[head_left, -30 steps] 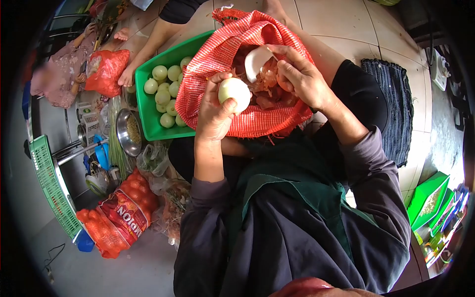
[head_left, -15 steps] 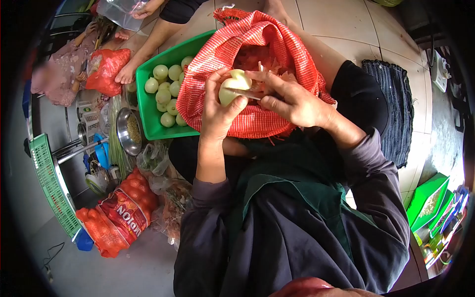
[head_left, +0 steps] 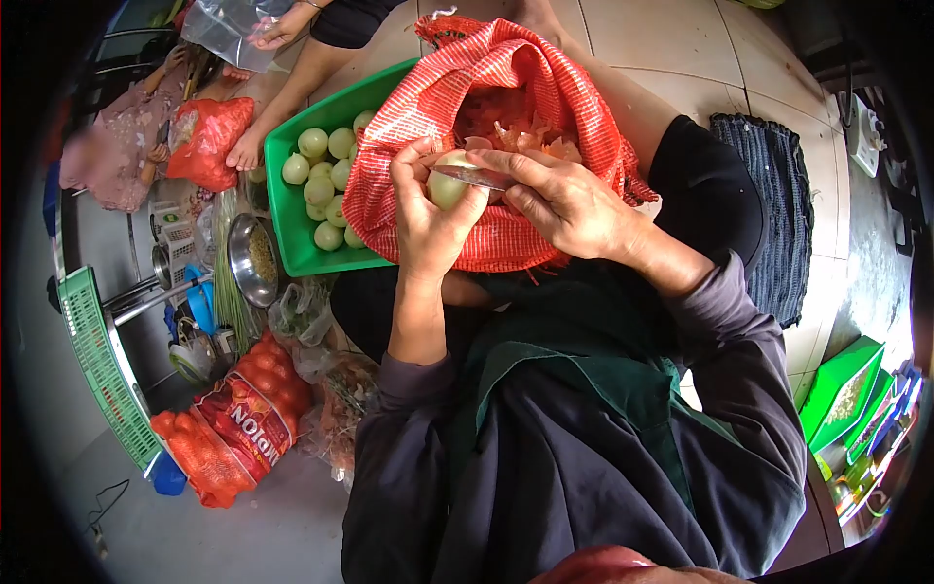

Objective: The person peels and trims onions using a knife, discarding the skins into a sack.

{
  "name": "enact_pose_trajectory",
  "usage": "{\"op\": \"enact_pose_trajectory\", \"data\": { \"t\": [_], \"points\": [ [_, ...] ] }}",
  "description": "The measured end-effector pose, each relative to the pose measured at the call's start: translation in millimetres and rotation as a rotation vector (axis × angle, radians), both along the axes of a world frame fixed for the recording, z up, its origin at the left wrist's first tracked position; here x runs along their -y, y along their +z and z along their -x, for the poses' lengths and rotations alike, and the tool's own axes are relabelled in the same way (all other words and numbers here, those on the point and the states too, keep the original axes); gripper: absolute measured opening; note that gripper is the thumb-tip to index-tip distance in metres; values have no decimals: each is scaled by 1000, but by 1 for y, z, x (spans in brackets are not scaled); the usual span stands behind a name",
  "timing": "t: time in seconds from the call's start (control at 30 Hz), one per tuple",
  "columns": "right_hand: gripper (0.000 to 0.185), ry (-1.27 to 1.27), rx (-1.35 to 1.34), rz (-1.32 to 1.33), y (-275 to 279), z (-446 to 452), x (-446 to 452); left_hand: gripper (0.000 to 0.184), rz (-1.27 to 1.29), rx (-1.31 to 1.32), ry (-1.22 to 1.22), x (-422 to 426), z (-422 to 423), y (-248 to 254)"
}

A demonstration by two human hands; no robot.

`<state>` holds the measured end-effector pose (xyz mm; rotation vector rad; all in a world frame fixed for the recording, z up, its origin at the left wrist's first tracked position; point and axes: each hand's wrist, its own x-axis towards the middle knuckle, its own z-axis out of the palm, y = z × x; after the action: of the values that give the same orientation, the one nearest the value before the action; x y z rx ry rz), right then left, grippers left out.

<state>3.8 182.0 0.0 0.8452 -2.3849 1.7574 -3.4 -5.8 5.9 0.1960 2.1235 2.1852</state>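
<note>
A pale peeled onion (head_left: 447, 192) is gripped in my left hand (head_left: 429, 221), above the near-left side of an open red mesh sack (head_left: 409, 131). My right hand (head_left: 582, 205) is closed on a small knife (head_left: 474, 176), whose blade lies across the onion. The knife's handle is hidden in my fingers. Loose onion skins (head_left: 516, 131) fill the mouth of the sack. Left of the sack, several peeled onions (head_left: 318, 190) sit in a green bin (head_left: 275, 165).
A full red net bag of onions (head_left: 233, 419) lies at lower left. Beside the bin stands a metal bowl (head_left: 255, 261). Another person's hand (head_left: 282, 27) holds a clear plastic bag (head_left: 222, 29) near a red plastic bag (head_left: 209, 146). A dark woven mat (head_left: 764, 219) lies on the right.
The knife blade has turned and now lies more plainly across the onion's top. Both hands have shifted slightly. The other person's hand and clear bag have moved a little.
</note>
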Motion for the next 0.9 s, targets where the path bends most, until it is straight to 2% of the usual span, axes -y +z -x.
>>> {"op": "enact_pose_trajectory", "data": {
  "t": [0.1,0.33,0.43,0.47,0.57,0.67,0.77,0.9],
  "points": [
    [40,-19,30,31,-2,0,2,64,84,-42,32,-3,0,-1],
    [38,4,220,107,4,0,1,59,30,14,81,-1,2,-5],
    [37,-5,485,339,5,1,2,58,-6,24,84,0,1,-5],
    [37,-14,524,287,-3,7,-5,58,-40,39,68,2,-1,-3],
    [40,-59,344,207,-30,16,-8,59,-186,83,44,6,0,2],
    [45,113,691,345,10,11,-17,60,-225,108,39,7,3,0],
    [50,219,566,254,4,7,-15,61,-163,81,31,5,3,-1],
    [49,149,351,142,-3,4,-8,63,-162,44,-40,3,-1,-5]
  ]
}}
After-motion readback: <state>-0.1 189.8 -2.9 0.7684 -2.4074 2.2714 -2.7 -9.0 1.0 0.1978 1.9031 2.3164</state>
